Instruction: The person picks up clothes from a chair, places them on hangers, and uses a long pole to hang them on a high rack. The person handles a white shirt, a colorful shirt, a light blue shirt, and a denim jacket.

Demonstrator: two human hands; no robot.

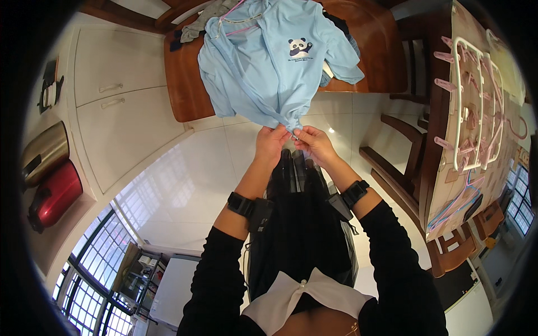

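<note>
A light blue jacket (260,67) with a printed panda lies spread on a wooden bench or chair seat, its lower hem hanging over the front edge. A pink hanger (241,30) shows inside its neck. My left hand (270,144) and my right hand (313,143) meet at the bottom of the front opening, both pinching the hem. The small fastening between the fingers is mostly hidden, so whether it is joined cannot be told. Grey cloth (201,25) and other garments lie behind and under the jacket.
On the right, a covered table (437,206) holds a white rack (479,105) with pink clothes pegs and some thin hangers (466,195). A wooden chair (395,168) stands beside it. White cabinets (126,67) and a red appliance (59,195) are at the left.
</note>
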